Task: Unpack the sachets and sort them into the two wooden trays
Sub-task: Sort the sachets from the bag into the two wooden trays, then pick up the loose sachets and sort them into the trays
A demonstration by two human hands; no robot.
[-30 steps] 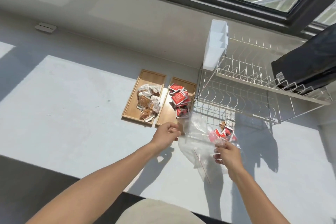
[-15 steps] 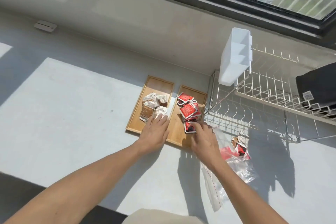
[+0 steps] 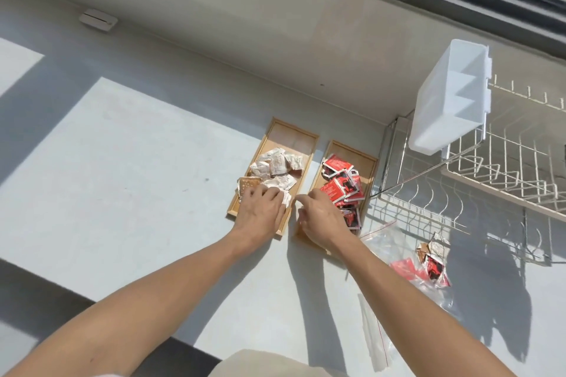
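Two wooden trays lie side by side by the wall. The left tray (image 3: 289, 138) holds white and brown sachets (image 3: 278, 164). The right tray (image 3: 366, 162) holds red sachets (image 3: 341, 188). My left hand (image 3: 260, 213) lies palm down on the near end of the left tray, fingers resting on the white sachets. My right hand (image 3: 318, 222) hovers over the near end of the right tray, fingers curled toward its left edge; anything in them is hidden. A clear plastic bag (image 3: 382, 239) lies to the right with a few sachets (image 3: 432, 260) still inside.
A white wire dish rack (image 3: 505, 174) stands right of the trays, with a white plastic cutlery holder (image 3: 447, 101) hung on its left end. The wall and window frame run behind. The counter's dark front edge (image 3: 36, 294) is near me at the left.
My right hand let go of the bag and came over the right tray. My left hand moved onto the left tray's sachets. The bag now lies flat on the counter.
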